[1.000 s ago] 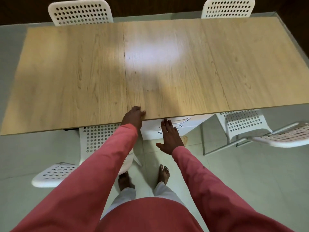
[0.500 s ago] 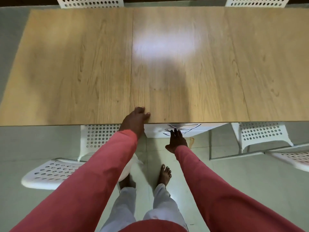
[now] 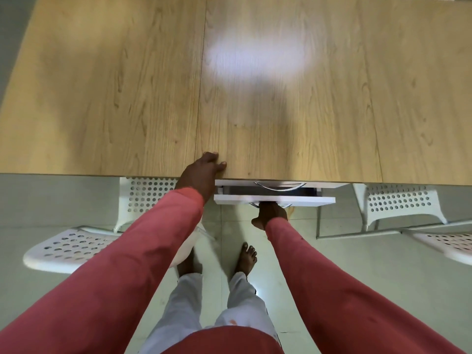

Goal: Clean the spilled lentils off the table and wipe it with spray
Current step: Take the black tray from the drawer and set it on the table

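White drawer unit (image 3: 274, 200), perforated white chairs (image 3: 69, 249) around.

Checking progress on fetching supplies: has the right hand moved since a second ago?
Yes. The right hand has gone forward to the drawer under the table edge and grips its handle; the drawer front stands out from the unit.

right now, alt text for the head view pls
Seen from above, the right hand grips the handle of a slightly open white drawer under a wooden table, while the left hand rests on the table's near edge.
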